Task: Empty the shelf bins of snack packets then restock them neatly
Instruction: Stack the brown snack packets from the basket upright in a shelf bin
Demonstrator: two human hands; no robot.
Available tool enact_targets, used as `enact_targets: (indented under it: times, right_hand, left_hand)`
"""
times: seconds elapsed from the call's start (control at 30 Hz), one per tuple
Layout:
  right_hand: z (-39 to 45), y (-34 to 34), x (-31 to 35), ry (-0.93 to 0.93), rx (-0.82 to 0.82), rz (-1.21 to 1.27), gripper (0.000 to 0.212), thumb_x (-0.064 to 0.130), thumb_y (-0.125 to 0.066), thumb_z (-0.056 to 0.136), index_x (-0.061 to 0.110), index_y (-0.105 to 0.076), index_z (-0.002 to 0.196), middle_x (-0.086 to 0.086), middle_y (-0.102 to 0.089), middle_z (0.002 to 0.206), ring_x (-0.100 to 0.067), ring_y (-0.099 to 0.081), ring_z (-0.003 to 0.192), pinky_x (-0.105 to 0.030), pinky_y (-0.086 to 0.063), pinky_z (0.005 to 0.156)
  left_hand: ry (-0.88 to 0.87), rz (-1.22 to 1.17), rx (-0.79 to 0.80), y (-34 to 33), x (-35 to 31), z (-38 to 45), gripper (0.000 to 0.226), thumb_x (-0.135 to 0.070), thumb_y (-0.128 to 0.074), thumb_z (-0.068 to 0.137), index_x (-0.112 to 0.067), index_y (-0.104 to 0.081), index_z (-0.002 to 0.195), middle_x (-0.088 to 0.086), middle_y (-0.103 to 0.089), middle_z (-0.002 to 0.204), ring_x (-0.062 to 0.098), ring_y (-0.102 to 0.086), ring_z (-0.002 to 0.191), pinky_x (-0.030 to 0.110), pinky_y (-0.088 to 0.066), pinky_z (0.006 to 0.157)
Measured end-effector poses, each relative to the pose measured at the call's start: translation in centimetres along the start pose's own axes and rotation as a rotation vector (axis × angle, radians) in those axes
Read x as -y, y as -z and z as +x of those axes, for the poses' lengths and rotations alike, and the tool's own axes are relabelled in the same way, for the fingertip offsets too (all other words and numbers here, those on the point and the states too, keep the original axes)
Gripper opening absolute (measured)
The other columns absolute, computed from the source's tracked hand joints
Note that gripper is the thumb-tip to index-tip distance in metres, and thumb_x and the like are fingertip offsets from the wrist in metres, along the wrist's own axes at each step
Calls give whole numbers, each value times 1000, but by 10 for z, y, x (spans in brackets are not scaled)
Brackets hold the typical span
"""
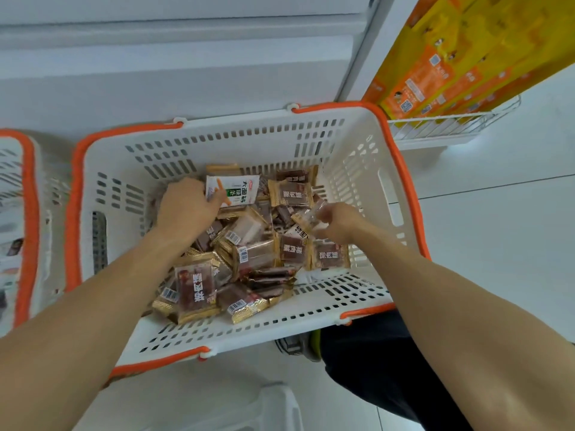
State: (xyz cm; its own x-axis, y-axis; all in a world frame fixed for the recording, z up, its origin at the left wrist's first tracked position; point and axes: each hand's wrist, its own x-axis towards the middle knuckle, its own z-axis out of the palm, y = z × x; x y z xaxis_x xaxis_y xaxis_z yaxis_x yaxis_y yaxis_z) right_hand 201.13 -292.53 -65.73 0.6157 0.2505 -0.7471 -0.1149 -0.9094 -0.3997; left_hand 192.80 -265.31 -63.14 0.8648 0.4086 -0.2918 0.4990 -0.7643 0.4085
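Observation:
A white plastic basket (pixel 217 141) with an orange rim stands on the floor and holds several snack packets, mostly brown and gold ones (pixel 196 287). My left hand (pixel 186 206) is down in the basket, its fingers closed on a white packet with green print (pixel 236 189). To the right, my right hand (pixel 337 220) pinches a small clear packet (pixel 311 220) just above the pile. Both forearms reach in from the near side.
A second orange-rimmed basket (pixel 21 213) stands at the left edge. White shelving (pixel 186 57) rises behind the baskets. At top right, yellow and orange boxes (pixel 451 57) sit on a wire-fronted shelf (pixel 451 126). A dark trouser leg and a shoe (pixel 295 346) lie beside the basket's near right corner.

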Motion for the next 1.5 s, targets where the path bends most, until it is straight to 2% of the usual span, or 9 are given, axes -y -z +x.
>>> enact_targets:
  times: [0.17, 0.33, 0.47, 0.6, 0.73, 0.93, 1.1, 1.3, 1.5]
  right_hand:
    - [7, -28, -25, 17, 86, -6, 95, 7, -94, 62, 22, -45, 143, -1, -56, 138, -26, -62, 114, -33, -56, 89]
    - [13, -32, -11, 87, 39, 330, 106, -3, -86, 70, 26, -32, 157, 1, -49, 147, -23, -61, 118, -37, -59, 88]
    - [13, -33, 2, 116, -39, 684, 75, -20, -66, 81, 20, -52, 143, 7, -54, 139, -14, -53, 121, -25, -62, 70]
    - [24, -26, -5, -69, -262, 978, 48, -20, -64, 83, 15, -62, 116, -4, -64, 118, -21, -70, 96, -36, -63, 78]
    - [39, -28, -5, -294, -178, 1345, 33, -15, -66, 86, 4, -56, 111, -18, -68, 99, -18, -63, 75, -28, -57, 75]
    - [50, -41, 8, -411, -9, 1043, 14, 15, -73, 92, 6, -63, 94, -9, -74, 84, -7, -58, 43, -19, -41, 36]
    - [37, -12, 20, -347, 141, 901, 13, 7, -58, 100, -2, -57, 109, -20, -75, 102, -26, -73, 80, -29, -59, 55]
    - [-4, 38, 61, 99, 367, 369, 21, 16, -65, 97, 17, -64, 118, -3, -78, 101, -22, -75, 95, -39, -61, 83]
    - [-23, -9, 97, 427, 135, -109, 22, 42, -73, 90, 23, -74, 100, 6, -75, 88, -9, -70, 76, -24, -55, 64]
  left_hand:
    - [31, -255, -34, 7, 8, -12, 26, -30, -63, 97, -12, -71, 114, 8, -76, 93, 20, -71, 71, 34, -58, 69]
    - [113, -589, 176, -4, -10, -31, 21, -29, -59, 101, -16, -63, 117, -3, -73, 84, 11, -68, 55, 22, -55, 50]
    - [54, -514, 309, -23, -16, -36, 23, -33, -56, 101, -19, -63, 118, -8, -73, 94, 7, -71, 64, 19, -54, 53]
    - [16, -456, 388, -40, -15, -36, 25, -34, -57, 101, -21, -65, 120, -7, -74, 105, 4, -69, 74, 18, -48, 59]
    - [28, -437, 404, -50, -14, -35, 26, -34, -56, 101, -22, -66, 121, -5, -74, 108, 8, -67, 77, 25, -48, 64]
    - [67, -442, 371, -45, -12, -31, 15, -33, -56, 101, -25, -64, 112, -10, -72, 94, 1, -66, 60, 14, -47, 54]
    - [235, -658, 310, -35, -3, -31, 14, -24, -58, 101, -16, -64, 112, -2, -74, 97, 12, -74, 74, 23, -60, 61]
    - [285, -879, 431, -17, 4, -42, 20, -27, -53, 103, -16, -61, 118, 9, -74, 109, 24, -74, 95, 36, -63, 72]
    - [175, -971, 401, -14, -12, -64, 22, -29, -64, 94, -13, -64, 109, 9, -76, 101, 21, -76, 87, 37, -63, 63]
